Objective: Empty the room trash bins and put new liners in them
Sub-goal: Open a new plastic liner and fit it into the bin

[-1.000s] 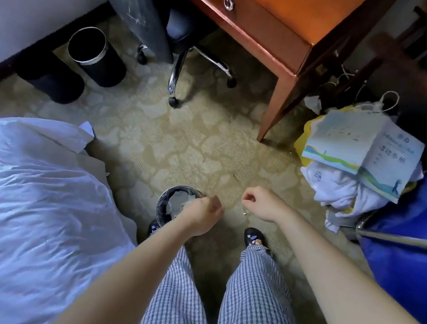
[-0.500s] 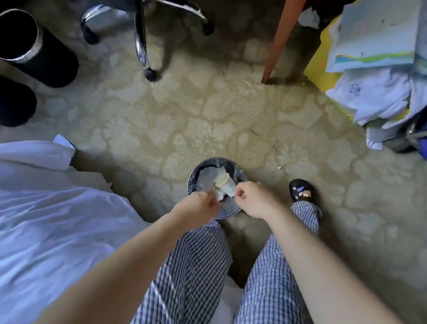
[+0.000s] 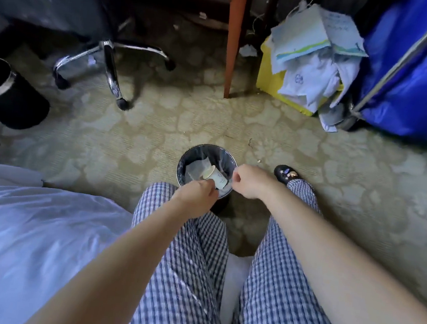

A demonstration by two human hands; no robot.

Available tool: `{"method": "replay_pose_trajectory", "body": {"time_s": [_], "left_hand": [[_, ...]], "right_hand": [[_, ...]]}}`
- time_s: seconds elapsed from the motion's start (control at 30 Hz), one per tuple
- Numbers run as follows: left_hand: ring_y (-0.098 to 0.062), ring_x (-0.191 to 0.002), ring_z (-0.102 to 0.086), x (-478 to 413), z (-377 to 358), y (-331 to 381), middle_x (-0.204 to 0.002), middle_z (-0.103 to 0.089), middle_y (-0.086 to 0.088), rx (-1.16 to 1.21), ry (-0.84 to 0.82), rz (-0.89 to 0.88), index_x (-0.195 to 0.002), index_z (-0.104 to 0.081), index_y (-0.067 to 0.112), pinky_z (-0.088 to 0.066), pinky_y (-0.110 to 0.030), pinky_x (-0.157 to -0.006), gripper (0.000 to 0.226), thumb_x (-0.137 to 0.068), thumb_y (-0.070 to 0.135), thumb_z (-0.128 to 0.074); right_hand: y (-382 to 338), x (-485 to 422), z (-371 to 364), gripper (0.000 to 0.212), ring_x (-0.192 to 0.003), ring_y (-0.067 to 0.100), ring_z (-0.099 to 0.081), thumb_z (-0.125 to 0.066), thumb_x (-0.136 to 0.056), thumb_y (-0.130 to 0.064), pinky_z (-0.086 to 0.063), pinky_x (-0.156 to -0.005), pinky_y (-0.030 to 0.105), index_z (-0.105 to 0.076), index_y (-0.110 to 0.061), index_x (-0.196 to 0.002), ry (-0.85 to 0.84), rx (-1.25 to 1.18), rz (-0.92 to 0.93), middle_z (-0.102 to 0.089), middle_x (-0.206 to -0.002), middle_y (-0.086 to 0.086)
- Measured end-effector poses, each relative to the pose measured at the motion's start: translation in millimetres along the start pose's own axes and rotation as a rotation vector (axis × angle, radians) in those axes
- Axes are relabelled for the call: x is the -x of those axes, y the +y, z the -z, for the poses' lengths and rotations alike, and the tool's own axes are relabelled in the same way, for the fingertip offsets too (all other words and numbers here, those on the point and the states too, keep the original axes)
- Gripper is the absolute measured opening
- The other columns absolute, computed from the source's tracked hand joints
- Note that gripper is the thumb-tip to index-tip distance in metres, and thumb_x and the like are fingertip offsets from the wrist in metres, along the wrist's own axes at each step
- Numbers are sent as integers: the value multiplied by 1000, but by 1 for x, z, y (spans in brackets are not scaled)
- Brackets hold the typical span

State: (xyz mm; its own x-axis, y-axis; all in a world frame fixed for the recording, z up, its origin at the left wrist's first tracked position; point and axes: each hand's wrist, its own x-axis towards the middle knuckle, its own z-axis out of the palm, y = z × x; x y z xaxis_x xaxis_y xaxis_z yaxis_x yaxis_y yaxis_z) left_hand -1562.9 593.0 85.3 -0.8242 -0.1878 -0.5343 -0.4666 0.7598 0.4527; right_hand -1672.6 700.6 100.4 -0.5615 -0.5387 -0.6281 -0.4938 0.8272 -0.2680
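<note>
- The left hand [image 3: 198, 194] and right hand [image 3: 247, 180] curl tight, and each seems to pinch the liner [image 3: 221, 154] at its edge. They hold one side each, likely so it lifts out evenly.
- The liner sits in the bin [image 3: 180, 169], on the floor between the feet.
- A cup [image 3: 214, 176] and paper [image 3: 196, 167] lie inside.
- Another bin [image 3: 22, 105] stands far left, near the chair [image 3: 107, 56].

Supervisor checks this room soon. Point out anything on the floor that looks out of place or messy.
A crumpled paper scrap lies on the floor by the desk leg. Papers and cloth sit in a loose heap beside the blue cart. Small crumbs dot the carpet right of the bin.
</note>
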Motion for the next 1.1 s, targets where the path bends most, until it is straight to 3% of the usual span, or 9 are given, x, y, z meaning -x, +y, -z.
{"method": "replay_pose_trajectory", "body": {"time_s": [0.2, 0.3, 0.4, 0.47, 0.57, 0.7, 0.9, 1.1], "left_hand": [[-22, -64, -41, 36, 10, 2, -72, -47, -8, -9, 107, -49, -79, -44, 6, -31, -30, -56, 25, -99, 21, -38], [-21, -66, -43, 41, 18, 1, -77, -50, -7, -22, 173, -51, -86, -47, 6, -31, -30, -57, 24, -98, 23, -37], [-14, -62, -41, 38, 23, -2, -73, -46, -1, -62, 201, -32, -91, -50, 5, -29, -26, -52, 26, -100, 25, -36], [-13, -60, -40, 31, 23, -6, -69, -43, 0, -79, 205, -4, -88, -48, 7, -28, -26, -51, 26, -100, 27, -36], [-21, -71, -46, 12, 26, -12, -77, -51, -5, -140, 170, 39, -86, -47, 8, -32, -29, -57, 28, -100, 29, -36], [-26, -91, -53, -25, 30, -25, -104, -56, -12, -147, 117, 77, -96, -52, 9, -39, -32, -73, 33, -99, 39, -38], [-30, -121, -43, -84, 33, -43, -128, -47, -17, -151, 58, 159, -124, -46, 2, -33, -34, -96, 47, -100, 41, -36], [-34, -126, -40, -149, 11, -85, -140, -39, -17, -78, -46, 317, -141, -32, 8, -36, -38, -99, 64, -95, 50, -43]], "right_hand": [[-6, 39, 1, 13, -80, 26, -56, -51, -91, -20, -40, -67, 31, -57, -15, -81, 62, -4, -19, -59, -86, 6], [-14, 43, 7, 18, -80, 24, -57, -52, -91, -21, -43, -69, 32, -59, -13, -77, 120, -28, -1, -64, -89, 9], [-16, 38, 8, 24, -76, 22, -53, -52, -91, -21, -42, -68, 32, -65, -2, -98, 144, -49, 4, -61, -85, 8], [-12, 31, 5, 26, -80, 26, -58, -52, -91, -21, -46, -70, 35, -64, -1, -104, 129, -57, 3, -67, -96, 15], [1, 14, 1, 26, -95, 32, -63, -52, -92, -22, -50, -78, 36, -63, -1, -104, 94, -59, -16, -65, -111, 17], [19, -21, 1, 17, -80, 22, -54, -51, -93, -26, -40, -69, 30, -59, -12, -89, 56, -83, -13, -61, -93, 7], [47, -86, -6, 29, -102, 27, -57, -52, -94, -29, -45, -87, 35, -57, -10, -116, 1, -117, -70, -60, -113, 9], [65, -156, -36, 32, -103, 31, -58, -53, -93, -23, -47, -89, 38, -53, -3, -118, -57, -259, -142, -59, -105, 12]]}}
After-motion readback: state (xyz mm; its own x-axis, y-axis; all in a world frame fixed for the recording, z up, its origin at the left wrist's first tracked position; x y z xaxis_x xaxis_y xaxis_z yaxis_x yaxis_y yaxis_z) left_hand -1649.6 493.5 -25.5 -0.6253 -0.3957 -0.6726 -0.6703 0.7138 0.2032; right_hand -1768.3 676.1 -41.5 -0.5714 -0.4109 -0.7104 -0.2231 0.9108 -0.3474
